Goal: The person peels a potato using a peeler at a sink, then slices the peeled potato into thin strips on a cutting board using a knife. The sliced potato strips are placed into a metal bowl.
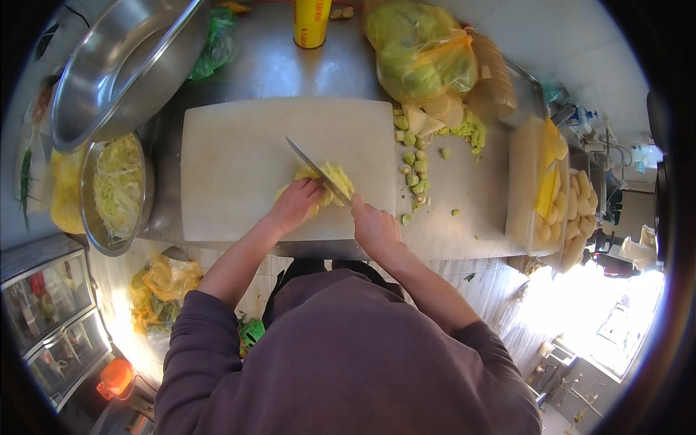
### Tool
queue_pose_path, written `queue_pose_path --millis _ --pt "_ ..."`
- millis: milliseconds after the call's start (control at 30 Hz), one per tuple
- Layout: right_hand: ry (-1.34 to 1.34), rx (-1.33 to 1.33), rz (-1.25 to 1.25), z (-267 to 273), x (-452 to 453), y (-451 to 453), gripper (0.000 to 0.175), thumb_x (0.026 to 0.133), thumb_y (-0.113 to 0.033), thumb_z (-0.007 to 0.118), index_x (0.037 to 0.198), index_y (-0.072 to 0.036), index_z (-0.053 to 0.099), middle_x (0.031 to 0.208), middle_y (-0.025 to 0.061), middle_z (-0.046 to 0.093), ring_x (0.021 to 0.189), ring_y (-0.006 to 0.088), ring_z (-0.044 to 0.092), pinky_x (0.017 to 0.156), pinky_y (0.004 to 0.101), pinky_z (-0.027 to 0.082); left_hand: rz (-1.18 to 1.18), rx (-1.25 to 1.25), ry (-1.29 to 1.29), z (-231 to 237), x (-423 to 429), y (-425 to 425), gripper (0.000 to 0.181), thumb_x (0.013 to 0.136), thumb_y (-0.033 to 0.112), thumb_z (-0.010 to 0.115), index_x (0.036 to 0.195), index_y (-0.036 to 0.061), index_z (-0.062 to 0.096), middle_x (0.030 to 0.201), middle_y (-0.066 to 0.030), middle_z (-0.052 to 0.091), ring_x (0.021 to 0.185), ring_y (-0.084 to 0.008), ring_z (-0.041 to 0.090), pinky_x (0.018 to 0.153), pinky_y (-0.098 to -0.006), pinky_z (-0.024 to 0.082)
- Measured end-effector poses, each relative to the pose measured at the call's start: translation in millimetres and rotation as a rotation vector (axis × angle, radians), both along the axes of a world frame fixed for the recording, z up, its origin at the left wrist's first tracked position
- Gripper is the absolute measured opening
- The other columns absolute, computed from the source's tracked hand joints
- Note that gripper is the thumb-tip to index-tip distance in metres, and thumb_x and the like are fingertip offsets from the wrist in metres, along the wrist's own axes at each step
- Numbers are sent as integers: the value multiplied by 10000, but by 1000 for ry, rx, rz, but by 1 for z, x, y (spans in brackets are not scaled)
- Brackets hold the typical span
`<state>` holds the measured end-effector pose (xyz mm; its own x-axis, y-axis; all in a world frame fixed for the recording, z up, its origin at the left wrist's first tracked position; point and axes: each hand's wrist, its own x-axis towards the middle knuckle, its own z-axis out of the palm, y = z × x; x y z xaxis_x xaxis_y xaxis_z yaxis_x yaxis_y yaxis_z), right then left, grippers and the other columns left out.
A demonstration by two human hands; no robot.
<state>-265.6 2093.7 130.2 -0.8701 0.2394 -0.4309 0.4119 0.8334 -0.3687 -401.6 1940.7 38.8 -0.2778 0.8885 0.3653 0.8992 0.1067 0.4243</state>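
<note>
A large white cutting board point(244, 141) lies before me on a steel table. My right hand point(378, 225) grips a kitchen knife point(311, 164) by its handle, the blade slanting up and to the left across the board. Under and beside the blade is a small heap of pale yellow cut vegetable pieces point(338, 178). With bent fingers, my left hand point(296, 205) holds the heap down just left of the blade. Its fingertips are close to the metal; whether they touch it I cannot tell. Some pieces are hidden under that hand.
Cut green stem ends point(416, 176) lie along the board's right edge. At left stand a bowl of shredded cabbage point(117, 187) and a large steel basin point(136, 70). Behind are a yellow can point(311, 24) and a bagged green vegetable point(416, 54). Peeled potatoes point(579, 201) fill tubs at right.
</note>
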Motion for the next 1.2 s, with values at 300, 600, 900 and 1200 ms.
queue_pose_path --millis 300,600,900,1200 --pt "-1 12 -46 -24 9 -3 224 790 1 489 994 -29 400 846 184 604 738 385 631 655 467 512 -46 -37 -51 -4 -5 -1 222 730 95 545 949 60 559 1031 -89 545 983 -277 509 827 -364 437" --pt "49 38 19 -13 2 -5 199 800 -10 492 974 -32 396 840 182 603 726 378 631 629 469 510 -30 -77 -42 -14 -3 -1 238 717 92 557 952 62 569 1029 -74 558 992 -279 505 847 -379 436" --pt "-25 56 19 -5 -6 -10 175 821 -33 478 977 -35 400 850 180 605 721 389 634 607 477 509 -66 -97 -60 -20 -5 -3 273 740 103 591 1003 31 587 1086 -106 566 1030 -299 502 888 -392 420" --pt "48 24 -13 -1 -17 -10 161 838 -65 488 977 -48 409 855 184 621 720 419 613 638 499 489 -9 34 -33 -19 -3 -3 189 724 96 566 909 62 569 979 -83 553 968 -290 508 826 -383 435"
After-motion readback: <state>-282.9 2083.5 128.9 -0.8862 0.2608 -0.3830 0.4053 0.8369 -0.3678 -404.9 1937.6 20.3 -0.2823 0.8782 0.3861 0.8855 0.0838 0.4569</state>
